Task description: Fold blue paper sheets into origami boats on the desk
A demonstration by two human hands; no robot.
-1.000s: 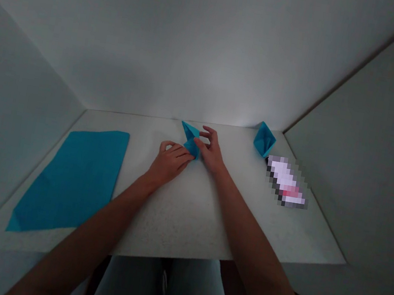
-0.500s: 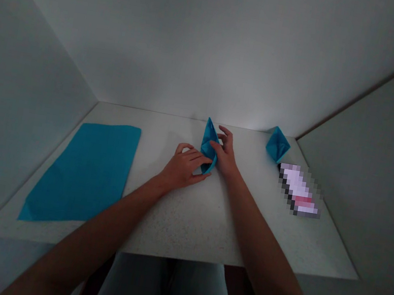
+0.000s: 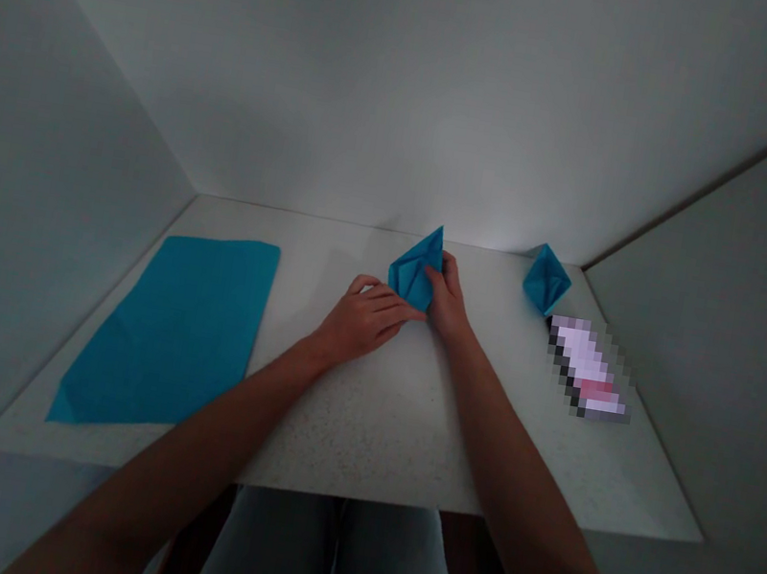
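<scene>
A blue folded paper boat (image 3: 416,271) is held upright over the middle of the table, its pointed tip up to the right. My right hand (image 3: 450,302) grips its right side, thumb on the near face and fingers behind. Along its lower edge lie the closed fingers of my left hand (image 3: 368,317), pinching the bottom; their tips partly cover the paper. Farther right, a second blue folded paper boat (image 3: 546,281) rests near the back wall, touched by neither hand.
Blue paper sheets (image 3: 179,332) lie flat on the left of the white table (image 3: 345,436). A phone with a blurred-out screen (image 3: 587,368) lies at the right, just in front of the second boat. Walls enclose the table at the back and both sides.
The boat has turned, so its broad folded face shows instead of its narrow open side. My left fingers have come out of its opening to its lower edge; the right hand still grips it.
</scene>
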